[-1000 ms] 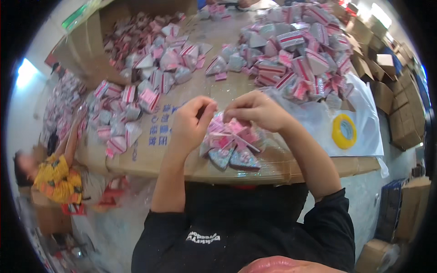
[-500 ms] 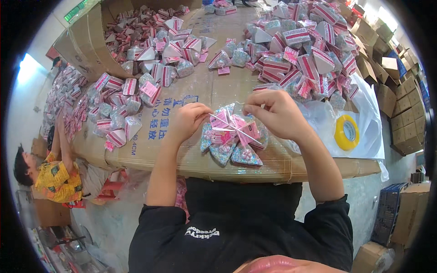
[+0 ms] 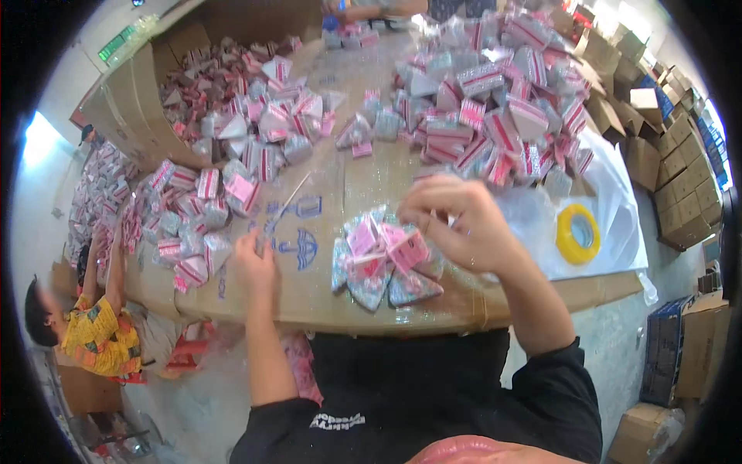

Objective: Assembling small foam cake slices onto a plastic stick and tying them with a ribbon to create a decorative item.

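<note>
On the cardboard-covered table in front of me lies a cluster of wedge-shaped, glittery wrapped packs (image 3: 368, 289), fanned out around upright pink cards (image 3: 406, 249). My left hand (image 3: 255, 264) is to the left of the cluster, closed around the lower end of a thin white stick (image 3: 292, 195) that slants up and to the right. Just above the cluster's right side hovers my right hand (image 3: 456, 220). Its fingers are curled and blurred by motion, so whether they hold anything does not show.
Heaps of similar wrapped wedges (image 3: 502, 116) cover the table's far right, with more spilling from a large carton (image 3: 127, 108) at far left. A yellow tape roll (image 3: 578, 234) lies on white plastic sheeting (image 3: 618, 251). A person in yellow (image 3: 100, 332) works at left; another person's arm (image 3: 379, 11) shows at the far edge.
My left hand has moved left, away from the cluster, taking a white stick with it. No white sticks show across the pink cards now. The right hand stays above the cluster's right side.
</note>
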`<move>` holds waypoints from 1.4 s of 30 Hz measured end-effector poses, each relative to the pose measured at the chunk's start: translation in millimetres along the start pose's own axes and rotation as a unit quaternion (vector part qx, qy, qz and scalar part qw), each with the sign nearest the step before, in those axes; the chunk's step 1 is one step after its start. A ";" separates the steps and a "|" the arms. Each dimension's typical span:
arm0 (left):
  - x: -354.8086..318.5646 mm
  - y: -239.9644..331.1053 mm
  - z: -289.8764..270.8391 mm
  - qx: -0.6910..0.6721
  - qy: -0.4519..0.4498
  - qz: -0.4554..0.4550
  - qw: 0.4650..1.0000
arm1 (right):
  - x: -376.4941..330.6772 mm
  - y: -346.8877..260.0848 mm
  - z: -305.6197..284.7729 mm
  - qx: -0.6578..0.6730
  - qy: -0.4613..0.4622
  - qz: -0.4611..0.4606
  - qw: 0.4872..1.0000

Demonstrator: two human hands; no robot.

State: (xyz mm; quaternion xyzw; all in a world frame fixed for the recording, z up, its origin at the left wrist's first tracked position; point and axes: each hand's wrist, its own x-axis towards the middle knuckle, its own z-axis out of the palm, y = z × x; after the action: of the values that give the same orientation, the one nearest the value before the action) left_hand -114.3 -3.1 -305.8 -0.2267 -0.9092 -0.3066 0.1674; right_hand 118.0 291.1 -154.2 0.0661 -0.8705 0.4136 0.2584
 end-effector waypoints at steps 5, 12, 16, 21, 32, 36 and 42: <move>-21.3 121.0 -18.6 -0.233 -0.062 0.095 0.966 | -1.6 -7.6 7.0 -0.044 0.006 -0.005 0.999; -22.8 197.3 -13.8 -0.517 -0.252 0.075 0.814 | -0.8 -11.2 16.6 -0.125 0.078 -0.119 0.982; -21.5 205.4 -7.1 -0.542 -0.221 0.116 0.802 | -2.6 -10.1 14.0 -0.148 0.126 -0.117 0.974; -15.4 205.4 -4.5 -0.535 -0.224 0.117 0.806 | -4.2 -11.0 8.7 -0.129 0.102 -0.082 0.983; -17.4 203.5 -5.3 -0.575 -0.261 0.083 0.771 | -32.8 4.8 7.4 0.105 0.189 0.124 0.968; -18.4 201.6 -9.2 -0.577 -0.259 0.095 0.769 | -41.8 8.5 12.5 0.165 0.176 0.199 0.950; -20.3 198.5 -12.3 -0.582 -0.250 0.093 0.768 | -36.6 5.9 27.3 0.134 0.203 0.152 0.958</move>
State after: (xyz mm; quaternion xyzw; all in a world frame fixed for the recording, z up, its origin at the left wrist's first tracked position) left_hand 7.0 123.6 -209.9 -0.4330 -0.5403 -0.6925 -0.2025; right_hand 136.7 270.8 -191.0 -0.1180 -0.7365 0.5652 0.3524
